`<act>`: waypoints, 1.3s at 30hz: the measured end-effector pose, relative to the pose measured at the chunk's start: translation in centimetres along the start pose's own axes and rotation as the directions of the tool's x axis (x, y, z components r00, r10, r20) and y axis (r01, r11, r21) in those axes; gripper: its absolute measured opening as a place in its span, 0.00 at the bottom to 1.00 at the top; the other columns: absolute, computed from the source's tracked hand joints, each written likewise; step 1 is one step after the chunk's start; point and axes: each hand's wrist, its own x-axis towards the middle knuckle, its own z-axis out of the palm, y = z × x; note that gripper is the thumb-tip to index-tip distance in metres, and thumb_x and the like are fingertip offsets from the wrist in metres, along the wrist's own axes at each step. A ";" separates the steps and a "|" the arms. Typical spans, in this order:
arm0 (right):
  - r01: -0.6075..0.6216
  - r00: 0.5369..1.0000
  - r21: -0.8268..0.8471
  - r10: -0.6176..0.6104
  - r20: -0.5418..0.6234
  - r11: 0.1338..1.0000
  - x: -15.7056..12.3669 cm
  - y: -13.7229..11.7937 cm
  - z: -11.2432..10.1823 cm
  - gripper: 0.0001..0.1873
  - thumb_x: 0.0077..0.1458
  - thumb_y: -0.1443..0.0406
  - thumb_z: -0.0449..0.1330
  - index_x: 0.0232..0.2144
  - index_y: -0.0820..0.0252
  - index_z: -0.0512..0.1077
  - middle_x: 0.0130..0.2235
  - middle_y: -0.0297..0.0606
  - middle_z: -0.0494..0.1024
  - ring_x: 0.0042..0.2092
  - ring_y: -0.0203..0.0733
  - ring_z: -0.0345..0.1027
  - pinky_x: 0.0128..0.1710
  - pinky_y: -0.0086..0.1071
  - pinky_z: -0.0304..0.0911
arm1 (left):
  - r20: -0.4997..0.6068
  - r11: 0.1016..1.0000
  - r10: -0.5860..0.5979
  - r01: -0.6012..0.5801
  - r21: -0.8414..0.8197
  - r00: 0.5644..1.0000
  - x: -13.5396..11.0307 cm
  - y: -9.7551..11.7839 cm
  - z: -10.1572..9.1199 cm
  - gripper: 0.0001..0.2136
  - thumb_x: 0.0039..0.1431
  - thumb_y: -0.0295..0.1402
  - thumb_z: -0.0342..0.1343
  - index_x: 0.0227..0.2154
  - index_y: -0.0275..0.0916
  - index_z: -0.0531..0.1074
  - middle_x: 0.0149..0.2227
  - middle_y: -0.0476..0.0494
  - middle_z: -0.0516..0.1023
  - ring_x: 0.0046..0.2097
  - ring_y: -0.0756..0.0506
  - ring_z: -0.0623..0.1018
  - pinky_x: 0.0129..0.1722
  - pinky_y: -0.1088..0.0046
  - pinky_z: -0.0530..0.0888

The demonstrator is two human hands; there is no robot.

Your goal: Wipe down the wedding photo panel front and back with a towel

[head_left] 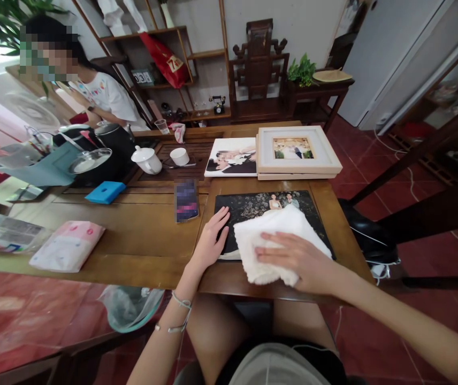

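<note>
Left hand: the hand (213, 235) rests at the left edge of the photo panel, fingers straight and fairly close together, thumb parted, nothing grasped.
Right hand: the hand (289, 256) lies over a white cloth (305, 224), fingers stretched out and loosely parted, pressing from above.
Photo panel: dark print (249, 206) flat on the wooden table (149, 235), near its front edge; two figures show beyond the cloth, which covers much of the lower part.
Framed pictures: pale frame (325, 160) on top of another, behind the panel; a white-edged print (233, 166) just beside, on the left.
Waste bin: green-rimmed bin (154, 312) below the table edge, lined with a clear bag; a few pale scraps inside, too blurred to name.
Storage box: blue-grey box (52, 168) at far left, crowded with upright odds and ends.
Lidded pan: black, glass lid (92, 160) on; contents unreadable.
Kettle: dark kettle (112, 139) just behind the pan.
Tea ware: white lidded pot (147, 160), lid on; small white cup (180, 156) to its right; inside of cup not readable.
Clear cup: transparent (162, 126), behind the tea ware.
Tissue pack: pink-and-white packet (68, 246), left front.
</note>
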 end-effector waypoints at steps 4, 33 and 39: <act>-0.226 0.953 -0.032 0.214 -0.214 0.974 1.2 6.5 -1.7 0.45 0.42 0.77 0.54 0.65 0.59 0.57 0.68 0.43 0.55 0.68 0.50 0.46 0.64 0.50 0.52 | -0.001 1.000 0.004 -0.004 -0.006 1.000 0.0 0.1 -0.1 0.20 0.68 0.34 0.45 0.60 0.39 0.66 0.65 0.37 0.64 0.67 0.41 0.61 0.67 0.52 0.59; -0.310 0.857 0.176 0.354 -0.373 0.934 0.0 13.4 -3.7 0.27 0.57 0.66 0.55 0.60 0.58 0.67 0.61 0.40 0.68 0.64 0.49 0.57 0.65 0.49 0.53 | -0.004 1.000 0.017 -0.018 -0.014 1.000 0.1 -0.2 -0.1 0.19 0.68 0.35 0.45 0.59 0.41 0.67 0.64 0.38 0.65 0.67 0.41 0.61 0.66 0.51 0.59; -0.278 0.919 0.053 0.281 -0.278 0.959 -3.7 7.0 -1.9 0.41 0.44 0.77 0.52 0.62 0.54 0.63 0.64 0.37 0.63 0.66 0.49 0.54 0.64 0.51 0.54 | 0.001 1.000 0.013 -0.013 -0.011 1.000 0.2 -0.2 -0.1 0.19 0.68 0.34 0.45 0.60 0.40 0.66 0.64 0.38 0.64 0.67 0.41 0.61 0.66 0.51 0.59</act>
